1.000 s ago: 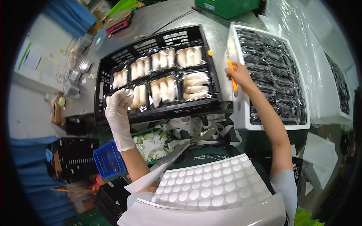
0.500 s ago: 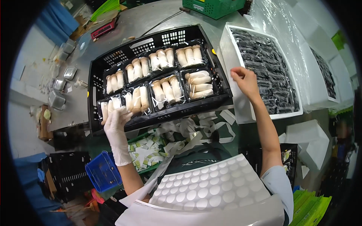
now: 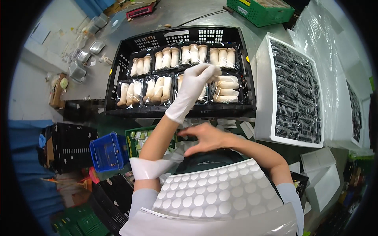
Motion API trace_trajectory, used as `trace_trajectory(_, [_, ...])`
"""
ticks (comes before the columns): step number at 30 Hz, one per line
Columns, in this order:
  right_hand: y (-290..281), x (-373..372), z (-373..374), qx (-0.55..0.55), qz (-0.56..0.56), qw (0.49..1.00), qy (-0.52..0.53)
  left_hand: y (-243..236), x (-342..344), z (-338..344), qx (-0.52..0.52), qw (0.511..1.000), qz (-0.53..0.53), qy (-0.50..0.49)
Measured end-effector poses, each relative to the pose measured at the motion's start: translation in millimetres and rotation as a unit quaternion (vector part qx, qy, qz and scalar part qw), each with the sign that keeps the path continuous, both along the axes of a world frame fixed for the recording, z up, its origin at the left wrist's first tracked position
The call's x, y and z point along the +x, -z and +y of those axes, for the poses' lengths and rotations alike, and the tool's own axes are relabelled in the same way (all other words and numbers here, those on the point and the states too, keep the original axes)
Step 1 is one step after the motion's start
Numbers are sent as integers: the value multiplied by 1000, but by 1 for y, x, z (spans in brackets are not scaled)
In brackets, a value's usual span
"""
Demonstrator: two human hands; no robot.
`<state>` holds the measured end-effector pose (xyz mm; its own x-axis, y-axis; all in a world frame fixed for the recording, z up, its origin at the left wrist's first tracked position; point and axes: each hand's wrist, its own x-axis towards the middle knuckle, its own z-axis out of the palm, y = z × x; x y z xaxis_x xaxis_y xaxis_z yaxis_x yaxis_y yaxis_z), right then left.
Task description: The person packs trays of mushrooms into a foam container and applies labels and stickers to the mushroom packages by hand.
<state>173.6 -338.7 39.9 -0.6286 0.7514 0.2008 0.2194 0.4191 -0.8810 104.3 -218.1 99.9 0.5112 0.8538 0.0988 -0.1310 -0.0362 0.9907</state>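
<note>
A black plastic crate (image 3: 179,111) holds two rows of film-wrapped black trays of king oyster mushrooms (image 3: 158,89). Over its front right part is my left hand (image 3: 193,84) in a white glove, fingers pinched together above the tray of sideways mushrooms (image 3: 227,88); anything between the fingertips is too small to make out. This hand partly covers the neighbouring tray. My bare right hand (image 3: 204,137) is open, thumb and fingers apart, in front of the crate and below the left wrist. A white sheet of round stickers (image 3: 212,188) lies across my front. Around my left forearm loops a glossy white strip (image 3: 151,168).
To the right stands a white foam box (image 3: 262,90) packed with dark film-wrapped trays. A green crate (image 3: 264,15) sits at the back of the metal table (image 3: 185,25). Below the table edge are a blue basket (image 3: 108,151) and a green crate of small packets (image 3: 138,137).
My left hand has moved right across the crate from its left front tray. My right hand has left the foam box's edge and swung inward, opening. The view has shifted.
</note>
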Motion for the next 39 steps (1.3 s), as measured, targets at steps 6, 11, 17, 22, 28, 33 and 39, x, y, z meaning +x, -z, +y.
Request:
trace_trajectory(6, [13, -53, -21, -95, 69, 971, -210, -2, 26, 30, 48, 994, 103, 7])
trace_trajectory(11, [-29, -12, 6, -127, 190, 970, -83, 22, -17, 10, -15, 992, 80, 94])
trace_trajectory(17, [-78, -11, 48, -265, 303, 913, 67, 82, -90, -121, -130, 989, 21, -65])
trace_trajectory(22, [-69, -30, 69, -154, 273, 942, 119, 83, -125, -184, -158, 984, -75, -31])
trace_trajectory(28, [-33, -48, 82, 102, -35, 988, 114, 63, -136, -216, -169, 938, 127, -276])
trace_trajectory(33, [0, -36, 37, -138, -56, 947, -284, 50, -137, -198, -134, 906, 38, -401])
trace_trajectory(39, [64, -51, 11, -109, -136, 973, -154, 109, -159, -167, -80, 850, 30, -520])
